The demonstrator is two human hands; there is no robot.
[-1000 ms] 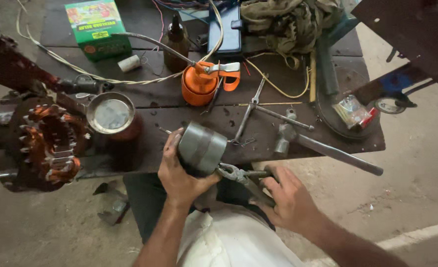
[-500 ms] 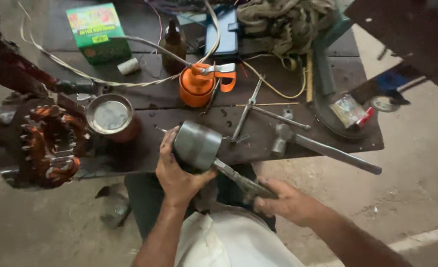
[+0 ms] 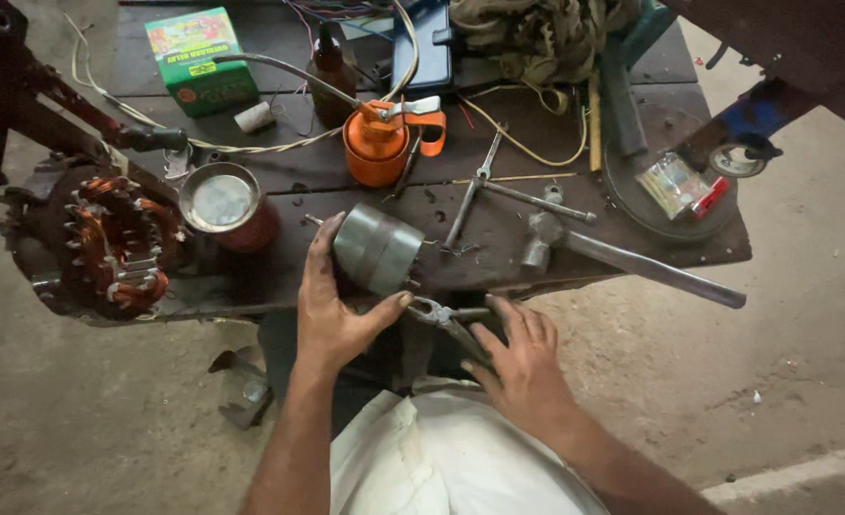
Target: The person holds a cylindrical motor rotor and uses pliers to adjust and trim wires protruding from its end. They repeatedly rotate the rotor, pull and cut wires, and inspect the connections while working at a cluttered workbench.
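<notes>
Grey cylinder [image 3: 377, 250]: I'm clasping it with my left hand [image 3: 332, 310] at the surface's [image 3: 498, 243] near edge.
Pliers [image 3: 453, 322]: my right hand [image 3: 522, 367] is gripping them, nose just right of it.

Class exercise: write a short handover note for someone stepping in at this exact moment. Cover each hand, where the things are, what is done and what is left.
Left hand: grips the grey metal cylinder at the near edge of the bench.
Right hand: holds pliers, their tip just beside the cylinder's near end.
Nearby: orange oil can behind the cylinder, copper-wound stator to the left, hammer to the right.
Done: cylinder steadied.
Left: the pliers' tip is not visibly gripping anything yet.
</notes>
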